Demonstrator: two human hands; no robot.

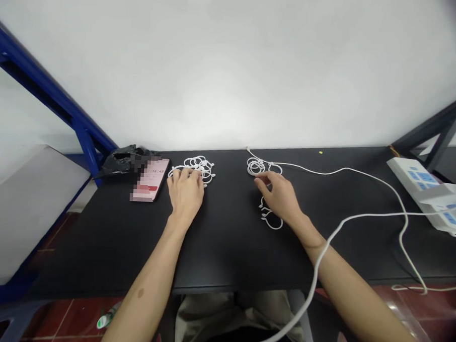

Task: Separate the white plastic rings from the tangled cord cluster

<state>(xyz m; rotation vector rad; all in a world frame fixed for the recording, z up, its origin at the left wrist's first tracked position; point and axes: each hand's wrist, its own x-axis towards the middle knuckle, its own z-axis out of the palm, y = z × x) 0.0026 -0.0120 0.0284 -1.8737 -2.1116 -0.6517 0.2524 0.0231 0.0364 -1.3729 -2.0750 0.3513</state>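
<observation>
My left hand (pixel 185 190) lies palm down on the black table (pixel 224 251), its fingertips spread over a coiled bundle of white cable (pixel 198 167). My right hand (pixel 280 196) rests palm down beside a second white cable bundle (pixel 260 166), fingers stretched toward it and loosely apart. A small loop of white cable (pixel 273 222) shows under the right palm's near edge. A long white cable (pixel 364 177) runs from the second bundle to the right.
A phone (pixel 152 180) lies left of my left hand, next to a crumpled black bag (pixel 124 159). White power strips (pixel 429 192) sit at the far right. Another white cable (pixel 322 251) crosses my right forearm. A blue frame (pixel 64 108) stands at left.
</observation>
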